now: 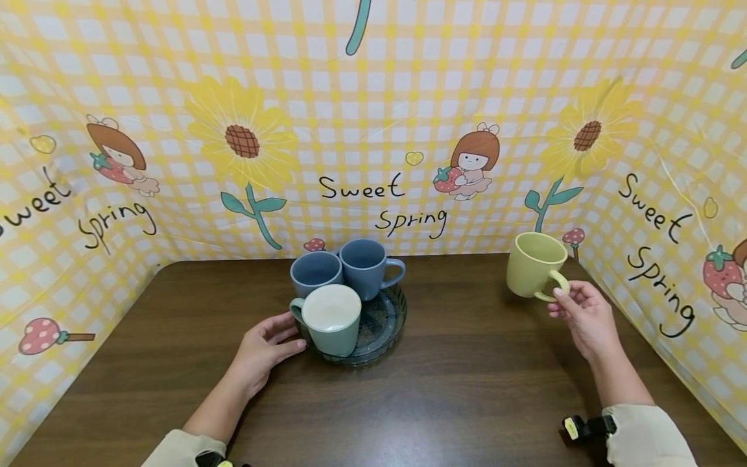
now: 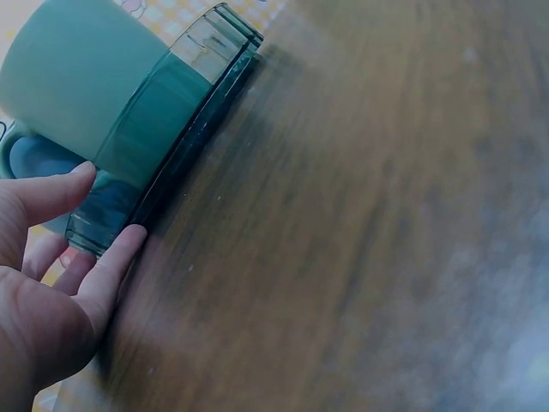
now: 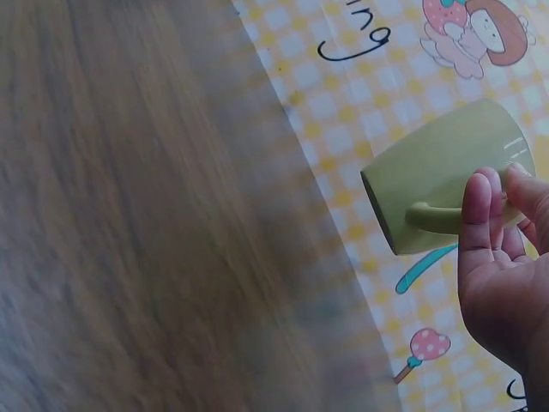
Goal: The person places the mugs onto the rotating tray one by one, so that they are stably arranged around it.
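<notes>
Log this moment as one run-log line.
right hand: holds yellow mug by handle, lifted | left hand: touches tray rim | tray: three mugs

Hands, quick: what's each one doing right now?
Left hand: open, fingers touching the glass tray.
Right hand: pinching the yellow-green mug by its handle.

Motion-blurred tabletop (image 2: pixel 360 223), both wrist views
</notes>
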